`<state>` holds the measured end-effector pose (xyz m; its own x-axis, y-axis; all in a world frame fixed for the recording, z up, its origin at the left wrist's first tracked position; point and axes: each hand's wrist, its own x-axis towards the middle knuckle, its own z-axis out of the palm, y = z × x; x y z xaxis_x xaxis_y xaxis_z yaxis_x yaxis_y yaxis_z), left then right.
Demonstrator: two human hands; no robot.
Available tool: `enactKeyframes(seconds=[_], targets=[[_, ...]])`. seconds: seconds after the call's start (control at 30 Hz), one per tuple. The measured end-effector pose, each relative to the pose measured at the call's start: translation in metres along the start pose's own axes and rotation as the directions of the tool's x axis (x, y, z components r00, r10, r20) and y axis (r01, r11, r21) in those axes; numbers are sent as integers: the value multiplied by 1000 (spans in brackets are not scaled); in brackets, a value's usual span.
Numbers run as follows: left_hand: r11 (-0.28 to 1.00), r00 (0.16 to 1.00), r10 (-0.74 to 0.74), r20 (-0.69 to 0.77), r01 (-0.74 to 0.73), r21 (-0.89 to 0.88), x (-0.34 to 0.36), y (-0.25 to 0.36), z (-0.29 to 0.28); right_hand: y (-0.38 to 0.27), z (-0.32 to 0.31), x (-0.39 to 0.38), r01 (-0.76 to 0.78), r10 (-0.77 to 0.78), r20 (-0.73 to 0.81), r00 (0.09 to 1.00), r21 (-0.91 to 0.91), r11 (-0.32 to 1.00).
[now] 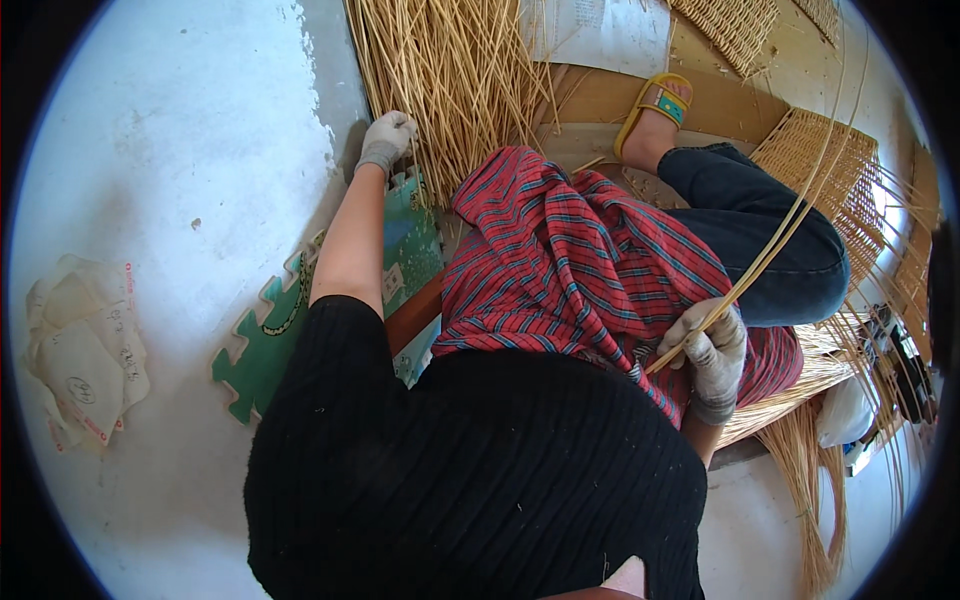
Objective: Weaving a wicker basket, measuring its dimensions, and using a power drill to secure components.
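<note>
In a whitish work glove, my right hand point(712, 352) grips a few long, thin wicker rods point(765, 255) at their lower ends. The rods slant up to the right and bend toward the top of the view. My left hand point(387, 140), gloved too, reaches forward to the left edge of a big heap of loose wicker rods point(455, 75). Its fingers are curled closed, and what lies in them, if anything, is hidden. A red checked cloth point(580, 260) covers my lap.
Green puzzle mats point(270, 340) lie by my left arm. Woven wicker panels point(830, 165) stand at the right and far side. Bundled rods point(795, 470) and a white plastic bag point(847, 412) are at the right. Crumpled white sheets point(90, 350) lie on the floor at the left.
</note>
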<state>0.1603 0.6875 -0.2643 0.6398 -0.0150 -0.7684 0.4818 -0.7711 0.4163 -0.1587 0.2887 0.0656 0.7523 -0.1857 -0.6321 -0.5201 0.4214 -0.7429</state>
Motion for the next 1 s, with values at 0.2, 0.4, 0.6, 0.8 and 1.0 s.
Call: enactKeyframes(seconds=[0.2, 0.4, 0.6, 0.8, 1.0], targets=[[997, 999, -24, -26, 22, -78, 8, -11, 4, 0, 1, 0, 0, 0, -7, 1000, 8, 1000], [988, 971, 149, -188, -152, -6, -3, -15, 16, 0, 1, 0, 10, -10, 1, 1000, 10, 1000], [866, 901, 381, -206, -270, 421, -37, 1, 48, 0, 1, 0, 14, -14, 2, 1000, 9, 1000], [888, 998, -61, 9, 50, 457, -26, -3, 106, 0, 2, -1, 5, -5, -16, 1000, -17, 1000], [911, 977, -201, -68, 161, -380, -3, -8, 112, 1, 0, -1, 7, -7, 2, 1000, 1, 1000]])
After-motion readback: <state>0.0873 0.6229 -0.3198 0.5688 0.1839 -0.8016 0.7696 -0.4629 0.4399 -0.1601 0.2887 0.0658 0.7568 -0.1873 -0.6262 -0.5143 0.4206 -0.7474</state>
